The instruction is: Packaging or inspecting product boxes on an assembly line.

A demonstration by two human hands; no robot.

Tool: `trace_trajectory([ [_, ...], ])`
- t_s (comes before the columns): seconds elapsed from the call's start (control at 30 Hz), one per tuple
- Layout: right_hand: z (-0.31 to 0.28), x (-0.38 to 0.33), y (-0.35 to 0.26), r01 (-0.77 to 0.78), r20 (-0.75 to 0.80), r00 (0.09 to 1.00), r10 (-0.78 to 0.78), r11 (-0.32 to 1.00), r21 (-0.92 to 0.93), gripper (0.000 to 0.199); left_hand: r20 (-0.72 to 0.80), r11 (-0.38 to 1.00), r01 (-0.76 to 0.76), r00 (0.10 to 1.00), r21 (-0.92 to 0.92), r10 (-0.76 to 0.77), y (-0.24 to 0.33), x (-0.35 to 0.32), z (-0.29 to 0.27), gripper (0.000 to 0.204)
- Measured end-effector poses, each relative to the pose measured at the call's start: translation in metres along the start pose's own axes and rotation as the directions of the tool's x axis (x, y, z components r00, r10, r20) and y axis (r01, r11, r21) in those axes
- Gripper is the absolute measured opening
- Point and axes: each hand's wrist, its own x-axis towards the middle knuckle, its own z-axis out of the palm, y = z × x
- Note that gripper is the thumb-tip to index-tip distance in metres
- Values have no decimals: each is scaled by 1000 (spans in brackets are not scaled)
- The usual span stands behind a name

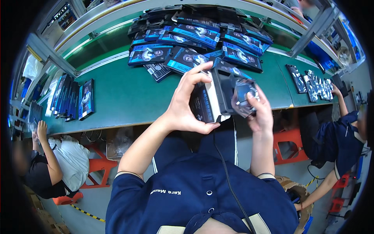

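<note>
Up in front of my chest, just over the table's near edge, is a black box (201, 106) with a pale inner edge. My left hand (180, 100) is closed around it, fingers over the top and thumb below. A black tray-like piece (224, 93) sticks out of the box on its right side. My right hand (261, 113) grips a shiny, clear-wrapped dark item (242, 98) against that piece. Whether the wrapped item sits inside the tray or only touches it, I cannot tell.
A heap of black-and-blue flat boxes (187, 35) covers the back of the green table (117, 105). Upright boxes (64, 97) stand in a row at left. Shiny wrapped packs (317, 85) lie at right near a co-worker's hand (336, 90). Another person (43, 163) sits at left.
</note>
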Motion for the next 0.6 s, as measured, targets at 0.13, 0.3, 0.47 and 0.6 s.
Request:
trace_trajectory([
  [0.13,12,-5,18,-117,95,990,103,981,155,53,-37,989,-15,999,149,21,3,-2,-12,102],
  [0.3,49,-6,-24,589,14,783,-622,734,-338,68,33,957,-16,999,290,7,8,-1,-24,118],
  [0.47,51,-4,-77,680,389,732,-559,571,-459,71,160,846,-5,982,534,-96,27,5,-33,119],
  [0.6,94,-1,-63,610,384,769,-511,408,-679,70,-74,826,63,997,560,-26,17,4,-11,126],
])
